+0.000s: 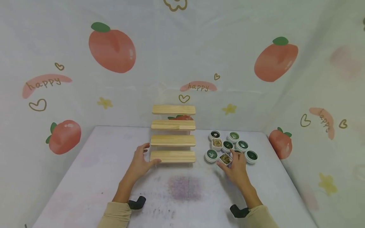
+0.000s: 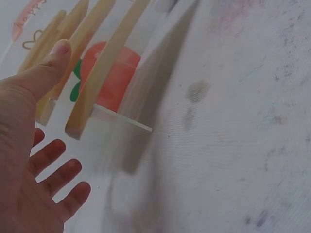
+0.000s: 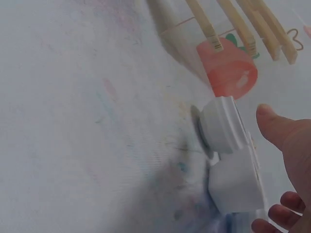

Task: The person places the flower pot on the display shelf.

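Observation:
A four-step wooden shelf rack stands at the back of the table. My left hand is at the rack's lower left, thumb by the bottom board and fingers spread beside its end. In the left wrist view the thumb overlaps the boards, and nothing is held. My right hand hovers over a cluster of small white pots, thumb and fingers apart on either side of a square pot with speckled contents. The right wrist view shows that white square pot with the thumb apart from it.
Around the right hand stand round pots with green contents, such as one at the left and one at the right. Another square pot holds tan bits. A printed cloth wall rises behind the table.

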Motion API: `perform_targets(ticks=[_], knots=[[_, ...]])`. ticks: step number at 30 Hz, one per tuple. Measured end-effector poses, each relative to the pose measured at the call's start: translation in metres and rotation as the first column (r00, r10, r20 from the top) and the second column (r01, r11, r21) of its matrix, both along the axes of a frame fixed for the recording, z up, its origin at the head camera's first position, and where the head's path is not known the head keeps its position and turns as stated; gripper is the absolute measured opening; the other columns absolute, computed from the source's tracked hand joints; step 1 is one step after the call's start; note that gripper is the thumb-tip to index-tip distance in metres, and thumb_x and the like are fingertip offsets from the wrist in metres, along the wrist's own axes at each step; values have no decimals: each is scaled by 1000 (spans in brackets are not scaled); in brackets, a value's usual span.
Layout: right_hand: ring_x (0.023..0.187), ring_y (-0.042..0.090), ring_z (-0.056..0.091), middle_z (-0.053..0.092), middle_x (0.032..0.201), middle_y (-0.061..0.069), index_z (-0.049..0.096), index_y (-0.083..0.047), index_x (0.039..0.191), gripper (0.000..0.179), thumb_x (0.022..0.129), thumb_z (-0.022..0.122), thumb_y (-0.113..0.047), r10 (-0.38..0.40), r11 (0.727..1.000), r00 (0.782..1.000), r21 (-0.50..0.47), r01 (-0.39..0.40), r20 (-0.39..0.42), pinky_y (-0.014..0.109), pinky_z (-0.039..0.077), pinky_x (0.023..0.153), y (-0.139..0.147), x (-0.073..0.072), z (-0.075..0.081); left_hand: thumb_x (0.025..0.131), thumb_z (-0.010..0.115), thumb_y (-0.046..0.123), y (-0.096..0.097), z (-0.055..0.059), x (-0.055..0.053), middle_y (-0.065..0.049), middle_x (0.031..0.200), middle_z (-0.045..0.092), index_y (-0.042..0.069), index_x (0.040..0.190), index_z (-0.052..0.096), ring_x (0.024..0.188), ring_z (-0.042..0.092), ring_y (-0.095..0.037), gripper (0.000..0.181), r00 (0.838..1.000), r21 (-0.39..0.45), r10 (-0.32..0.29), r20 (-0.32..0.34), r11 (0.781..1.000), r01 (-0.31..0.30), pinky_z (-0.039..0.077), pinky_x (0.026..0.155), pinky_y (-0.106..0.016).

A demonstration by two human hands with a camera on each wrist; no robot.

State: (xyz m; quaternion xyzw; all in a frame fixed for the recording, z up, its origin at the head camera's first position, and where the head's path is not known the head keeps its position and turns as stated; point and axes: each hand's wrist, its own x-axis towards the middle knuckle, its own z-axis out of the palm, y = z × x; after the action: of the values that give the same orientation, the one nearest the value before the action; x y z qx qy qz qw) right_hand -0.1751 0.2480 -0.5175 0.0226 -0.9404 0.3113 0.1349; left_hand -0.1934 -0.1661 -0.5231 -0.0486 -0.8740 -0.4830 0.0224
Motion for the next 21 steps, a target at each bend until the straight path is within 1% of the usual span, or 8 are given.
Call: perform_targets(ticks=[2,6,10,13,17,21], knots=[[123,48,40,41,128,33,40,11,145,86,83,85,-28,-23,1000,1000,-17,23,-4,60,38,101,-1,0,-3,81,86,40,1,-2,0,-21,154,38,1,156,27,138,43,-43,103,1000,28,-2,6,1000,1,40,111,-59],[120,45,41,41,126,32,42,12,143,82,84,85,-26,-74,995,997,-58,76,31,57,38,99,-3,0,-9,80,88,35,5,-8,-1,-20,153,41,1,154,29,134,48,-42,101,1000,69,-12,5,998,12,43,110,-57],[119,42,42,39,128,30,41,11,145,82,86,83,-26,-112,988,990,-97,120,87,55,38,102,-5,-2,-13,78,89,35,6,-14,-2,-15,153,43,6,154,32,128,55,-39,99,999,97,-19,40,995,15,50,102,-52],[121,40,43,37,131,30,39,11,147,83,87,83,-27,-122,984,986,-115,135,116,54,38,105,-7,-4,-16,77,91,34,5,-17,-3,-14,150,48,9,153,34,121,61,-36,98,998,131,-24,66,991,15,55,94,-45],[124,40,42,34,134,29,38,11,147,81,89,80,-27,-126,983,981,-116,144,150,54,37,109,-10,-5,-17,75,92,32,2,-20,-4,-17,139,58,11,150,39,111,68,-32,94,997,161,-27,78,987,14,57,85,-35],[126,41,43,34,134,28,40,10,147,76,91,78,-24,-134,980,977,-125,156,166,55,37,110,-11,-4,-16,76,92,30,1,-22,-5,-21,126,64,13,146,46,104,71,-30,86,995,177,-21,102,984,3,57,78,-33]])
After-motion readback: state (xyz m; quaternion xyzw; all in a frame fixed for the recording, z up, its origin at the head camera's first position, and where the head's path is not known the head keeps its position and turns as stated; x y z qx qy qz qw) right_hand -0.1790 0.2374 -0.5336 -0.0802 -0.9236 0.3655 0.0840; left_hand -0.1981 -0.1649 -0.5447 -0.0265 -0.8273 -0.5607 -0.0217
